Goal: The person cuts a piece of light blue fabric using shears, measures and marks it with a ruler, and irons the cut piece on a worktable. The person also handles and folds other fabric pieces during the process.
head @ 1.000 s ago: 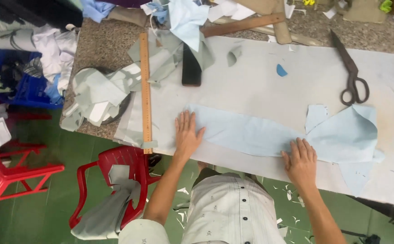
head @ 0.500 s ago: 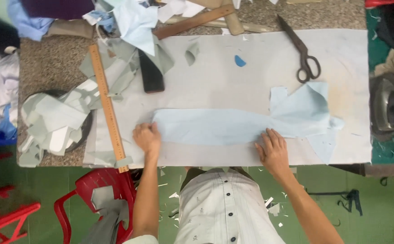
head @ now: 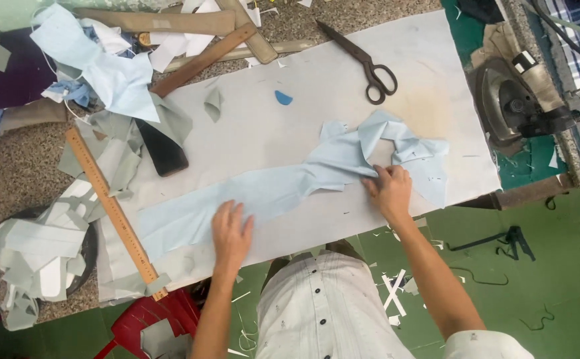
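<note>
A long strip of light blue cloth (head: 270,189) lies across a white sheet (head: 316,100) on the table, wider and rumpled at its right end. My left hand (head: 231,233) rests flat with fingers spread on the near edge of the strip, left of the middle. My right hand (head: 388,189) pinches a fold of the cloth at its wide right end and has bunched it up.
Black scissors (head: 363,60) lie at the back of the sheet, a small blue chalk piece (head: 283,98) left of them. A wooden ruler (head: 114,206) lies at the left edge, beside a dark phone (head: 162,149), grey cloth scraps (head: 37,252). An iron (head: 516,100) stands at right.
My right hand has gripped the wide end of the blue cloth and pulled it into folds. The left hand slid right along the strip. The view has shifted and tilted.
</note>
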